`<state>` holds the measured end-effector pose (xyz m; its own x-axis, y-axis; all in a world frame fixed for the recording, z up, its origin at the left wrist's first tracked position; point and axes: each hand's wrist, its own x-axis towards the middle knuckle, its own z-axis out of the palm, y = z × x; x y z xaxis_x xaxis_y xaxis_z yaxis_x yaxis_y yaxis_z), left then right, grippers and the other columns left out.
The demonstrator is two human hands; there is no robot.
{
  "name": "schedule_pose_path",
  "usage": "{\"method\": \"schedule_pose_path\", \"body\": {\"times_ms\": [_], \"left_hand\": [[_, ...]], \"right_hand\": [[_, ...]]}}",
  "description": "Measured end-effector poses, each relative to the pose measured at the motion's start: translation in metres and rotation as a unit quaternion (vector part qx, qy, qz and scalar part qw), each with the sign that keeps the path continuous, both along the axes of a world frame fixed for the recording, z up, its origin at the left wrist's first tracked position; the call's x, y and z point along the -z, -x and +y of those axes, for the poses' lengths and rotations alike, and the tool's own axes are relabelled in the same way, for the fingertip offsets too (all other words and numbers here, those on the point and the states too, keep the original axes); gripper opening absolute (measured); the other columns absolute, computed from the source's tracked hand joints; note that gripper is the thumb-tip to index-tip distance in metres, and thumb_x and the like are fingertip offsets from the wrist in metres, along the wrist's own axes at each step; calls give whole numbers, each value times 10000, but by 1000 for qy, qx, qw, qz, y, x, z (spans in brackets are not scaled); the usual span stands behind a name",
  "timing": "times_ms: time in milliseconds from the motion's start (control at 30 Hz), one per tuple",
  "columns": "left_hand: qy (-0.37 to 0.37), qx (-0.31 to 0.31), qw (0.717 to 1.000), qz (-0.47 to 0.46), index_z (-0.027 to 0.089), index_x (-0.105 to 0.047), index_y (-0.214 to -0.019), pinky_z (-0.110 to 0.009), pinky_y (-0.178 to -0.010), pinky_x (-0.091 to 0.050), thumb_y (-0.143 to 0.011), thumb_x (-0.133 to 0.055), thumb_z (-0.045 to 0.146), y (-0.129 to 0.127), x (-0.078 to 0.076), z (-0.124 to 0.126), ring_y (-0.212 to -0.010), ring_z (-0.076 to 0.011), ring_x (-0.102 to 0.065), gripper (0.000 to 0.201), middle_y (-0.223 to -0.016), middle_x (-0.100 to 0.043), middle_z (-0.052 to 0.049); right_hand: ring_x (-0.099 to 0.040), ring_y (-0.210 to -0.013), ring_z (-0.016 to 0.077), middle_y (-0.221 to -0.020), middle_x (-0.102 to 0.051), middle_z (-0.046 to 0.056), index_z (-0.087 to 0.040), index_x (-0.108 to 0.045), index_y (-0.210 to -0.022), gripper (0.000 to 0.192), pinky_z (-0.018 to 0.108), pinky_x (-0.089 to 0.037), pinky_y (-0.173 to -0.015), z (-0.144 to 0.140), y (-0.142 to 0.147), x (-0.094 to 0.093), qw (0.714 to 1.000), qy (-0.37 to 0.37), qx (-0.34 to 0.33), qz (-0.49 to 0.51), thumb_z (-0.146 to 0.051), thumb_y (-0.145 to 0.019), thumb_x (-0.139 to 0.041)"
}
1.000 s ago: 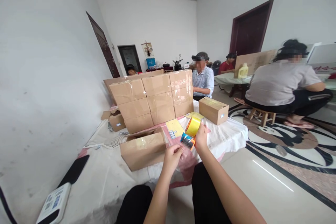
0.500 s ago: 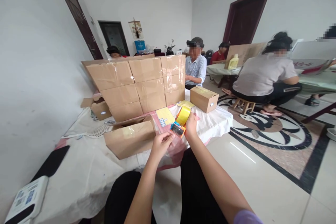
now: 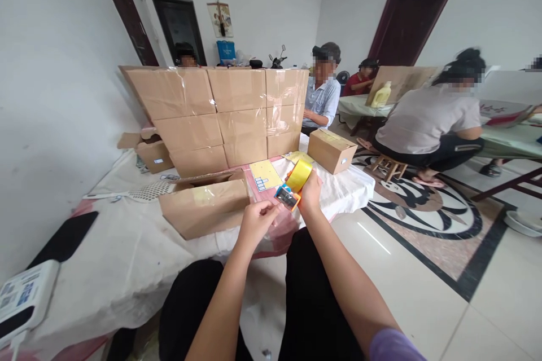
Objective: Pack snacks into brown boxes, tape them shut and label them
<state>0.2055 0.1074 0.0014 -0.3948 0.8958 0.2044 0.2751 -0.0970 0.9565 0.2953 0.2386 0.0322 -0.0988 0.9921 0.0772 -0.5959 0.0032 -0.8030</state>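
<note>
The packing-tape roll is gleaming yellow near the dial's centre, its dispenser is pairing orange with blue, the open carton at eight o'clock is showing plain brown, and the floor medallion at three o'clock is mixing black, white and pinkish brown in curving shapes.

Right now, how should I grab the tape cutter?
Grip the tape cutter by its right side, beside the yellow tape, probably coming from the right, as the right hand does; its blue-and-orange front points toward the left hand, so leave that free.
</note>
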Motion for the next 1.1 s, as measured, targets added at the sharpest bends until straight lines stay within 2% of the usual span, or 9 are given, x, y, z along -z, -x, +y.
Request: {"method": "schedule_pose_path", "body": {"times_ms": [233, 433, 533, 733, 967, 1100], "left_hand": [[51, 8, 999, 14, 196, -521, -562, -232, -545, -380, -846, -623, 495, 1, -7, -5, -483, -130, -543, 425, -478, -588, 13], [67, -9, 997, 22, 199, -530, -564, -234, -539, -377, -838, -631, 503, 1, -7, -4, -495, -132, -534, 422, -475, -571, 19], [74, -12, 997, 14, 199, -529, -564, -234, -536, -383, -820, -643, 522, 0, -8, -2, -499, -135, -539, 427, -481, -570, 15], [52, 8, 998, -43, 193, -547, -554, -241, -524, -391, -782, -662, 560, 1, -4, 4, -504, -139, -521, 447, -493, -564, 0], [-9, 18, 998, -60, 193, -546, -546, -235, -539, -377, -797, -662, 579, 4, 11, 12, -518, -127, -487, 476, -502, -537, 4], [-31, 28, 997, -62, 194, -549, -546, -245, -538, -381, -783, -654, 643, 7, 18, 20, -517, -136, -487, 519, -503, -538, -2]], "right_hand": [[-681, -754, 205, -779, -684, 48, -200, -597, -878, 412, 342, -574, -680, 14, -5, 14, 981, -98, 137, -98, -544, -959, -385], [-665, -790, 204, -787, -665, 42, -201, -587, -864, 428, 335, -564, -707, 15, -9, 14, 966, -149, 172, -124, -563, -962, -380], [-665, -729, 192, -780, -672, 38, -201, -584, -874, 424, 334, -569, -691, 13, -9, 11, 975, -139, 149, -91, -565, -958, -382], [-656, -590, 190, -689, -680, 28, -209, -582, -874, 414, 335, -576, -614, 7, -1, 9, 996, -50, 76, -19, -585, -931, -419], [-653, -557, 199, -622, -657, 16, -226, -571, -824, 276, 340, -570, -546, 1, 7, 9, 998, 33, 10, 54, -425, -940, -419], [-631, -524, 186, -588, -627, 1, -222, -567, -816, 272, 310, -539, -498, 3, 10, 13, 996, 67, -11, 52, -416, -933, -417]]}}
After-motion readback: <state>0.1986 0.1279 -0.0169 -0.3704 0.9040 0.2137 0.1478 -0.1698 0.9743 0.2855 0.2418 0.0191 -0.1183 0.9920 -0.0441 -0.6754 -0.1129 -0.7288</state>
